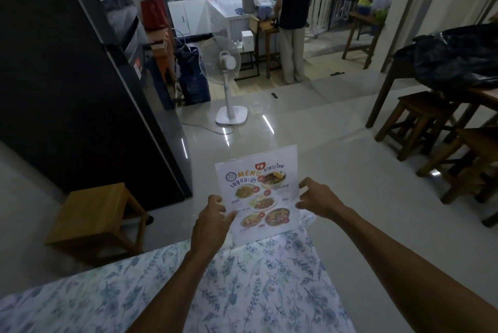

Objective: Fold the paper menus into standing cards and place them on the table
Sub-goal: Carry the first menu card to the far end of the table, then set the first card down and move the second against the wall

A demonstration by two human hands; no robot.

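Over the far edge of the floral-clothed table, the left grip pinches the paper menu at its left edge, the right grip curls round its right edge, both equally near, the sheet's long axis pointing away.

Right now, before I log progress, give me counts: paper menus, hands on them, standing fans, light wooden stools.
paper menu: 1
hands: 2, left hand and right hand, both holding it
standing fan: 1
light wooden stool: 1
Total: 5
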